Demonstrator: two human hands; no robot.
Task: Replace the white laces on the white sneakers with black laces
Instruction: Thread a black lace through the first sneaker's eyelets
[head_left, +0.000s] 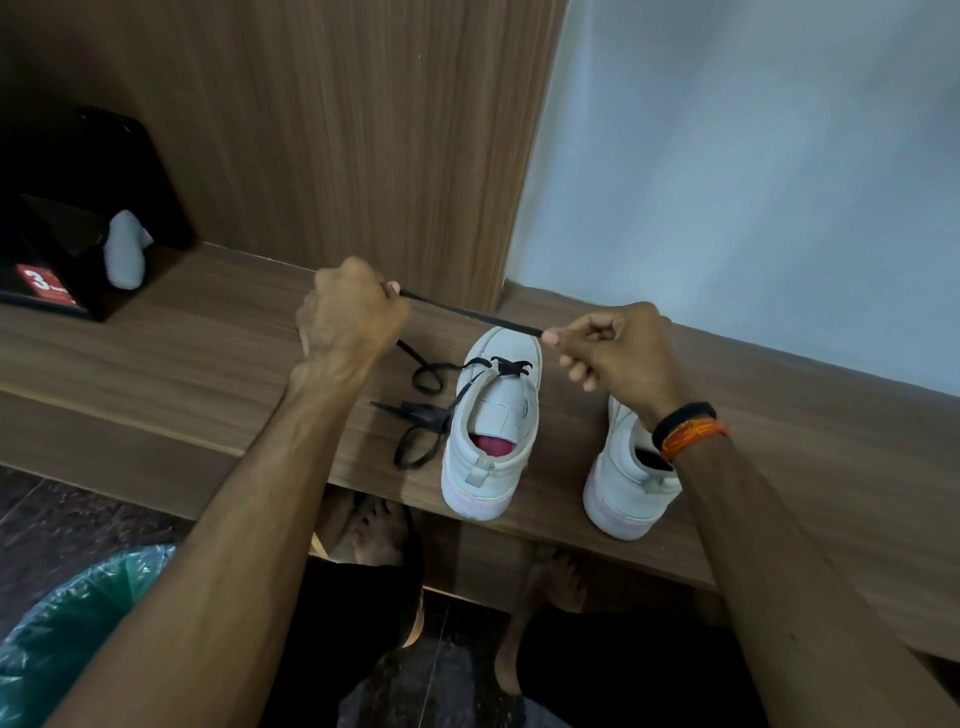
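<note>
Two white sneakers stand heel-toward-me on a wooden shelf (208, 332). The left sneaker (493, 431) has a black lace (467, 312) threaded through its front eyelets. My left hand (348, 312) and my right hand (618, 348) each pinch this lace and hold a stretch of it taut above the toe. Loose black lace loops (421, 410) lie on the shelf to the left of that shoe. The right sneaker (628, 478) is partly hidden behind my right wrist, and its laces cannot be seen.
A black box (57, 260) with a red label and a small grey-white object (124, 254) sit at the shelf's back left. A wooden panel (337, 130) and a pale wall (753, 182) rise behind. A green plastic-lined bin (67, 623) stands at lower left. Bare feet show below the shelf.
</note>
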